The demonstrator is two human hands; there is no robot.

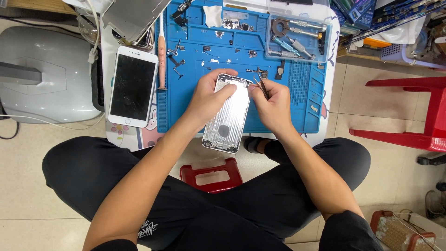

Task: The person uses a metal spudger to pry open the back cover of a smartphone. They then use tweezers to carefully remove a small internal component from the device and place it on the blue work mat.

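The left hand [210, 97] grips the silver phone housing [228, 116] at its upper edge. The right hand [274, 104] pinches tweezers [263, 86] against it.

The left hand [211, 95] covers the upper left part of the silver phone housing [227, 118]. The tweezers' [262, 86] tips are hidden where the fingers meet. Small parts on the blue mat [288, 111] are too small to identify. The red stool [418, 111] is cut off by the right edge.

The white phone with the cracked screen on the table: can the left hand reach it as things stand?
Probably yes. The white phone lies face up just left of the left hand, with nothing between them. But that hand now holds the silver phone housing.
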